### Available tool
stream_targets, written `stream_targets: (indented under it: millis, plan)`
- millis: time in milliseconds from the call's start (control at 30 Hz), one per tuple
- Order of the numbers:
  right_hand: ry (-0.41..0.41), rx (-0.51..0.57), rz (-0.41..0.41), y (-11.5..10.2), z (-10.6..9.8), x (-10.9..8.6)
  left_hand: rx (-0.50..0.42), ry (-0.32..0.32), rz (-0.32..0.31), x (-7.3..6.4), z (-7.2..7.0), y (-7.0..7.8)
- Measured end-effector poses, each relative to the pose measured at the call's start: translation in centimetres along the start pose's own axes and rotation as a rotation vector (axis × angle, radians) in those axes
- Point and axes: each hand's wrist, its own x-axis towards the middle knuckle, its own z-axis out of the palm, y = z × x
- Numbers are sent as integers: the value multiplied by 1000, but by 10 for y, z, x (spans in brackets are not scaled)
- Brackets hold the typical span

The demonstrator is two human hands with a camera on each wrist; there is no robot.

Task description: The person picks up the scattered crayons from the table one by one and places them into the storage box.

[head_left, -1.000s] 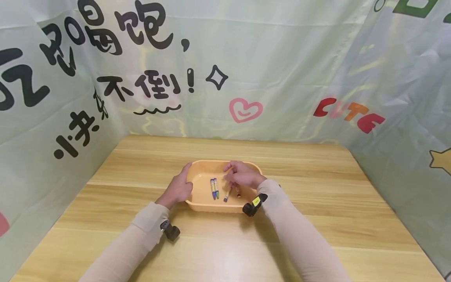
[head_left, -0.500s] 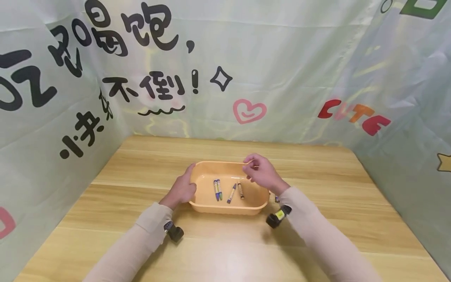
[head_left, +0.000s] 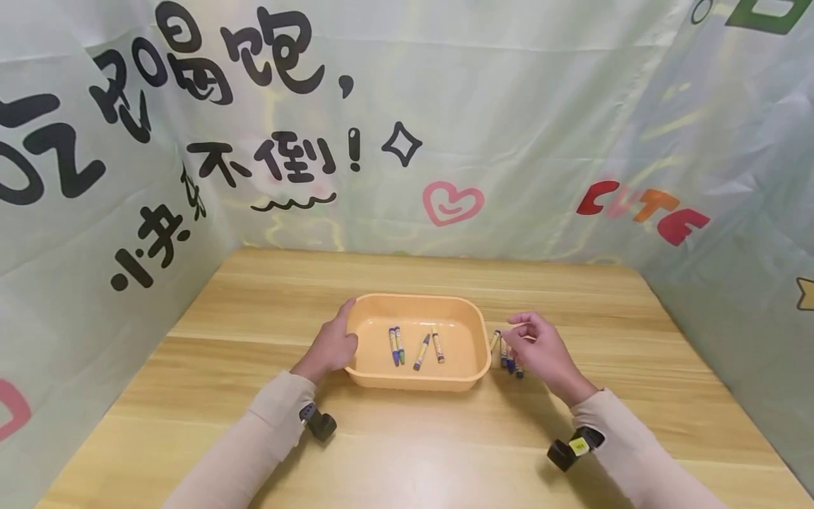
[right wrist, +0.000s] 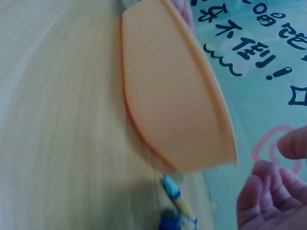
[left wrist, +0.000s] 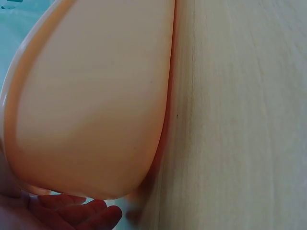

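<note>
My left hand point(head_left: 333, 345) grips the left rim of an orange plastic basin point(head_left: 413, 382), index finger along the rim. In the left wrist view its fingers point(left wrist: 91, 213) lie against the basin's outer wall. Several crayons lie in the basin, among them a crayon with a blue tip point(head_left: 394, 346) beside one with a green tip point(head_left: 400, 345). To the basin's right, my right hand point(head_left: 540, 350) hovers over several more crayons point(head_left: 511, 362), partly covering them. Its fingers are loosely bent, holding nothing. A crayon with a light blue-green tip point(right wrist: 176, 194) shows in the right wrist view.
The basin stands on a wooden table point(head_left: 407, 438). Printed cloth point(head_left: 509, 127) hangs behind the table and along both sides. Black cameras are strapped to the left wrist point(head_left: 318, 423) and right wrist point(head_left: 572, 449).
My right hand has moved from above the basin's inside, out over its right end, to the crayons beside it. The left hand has stayed on the rim.
</note>
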Motion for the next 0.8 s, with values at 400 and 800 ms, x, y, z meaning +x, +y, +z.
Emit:
stream_targets:
  millis: [400, 800]
  plan:
    - [-226, -433, 34, 37, -22, 6, -12, 8, 7, 2, 1, 0]
    - [-274, -375, 128, 49, -22, 12, -18, -2, -2, 1, -1, -2]
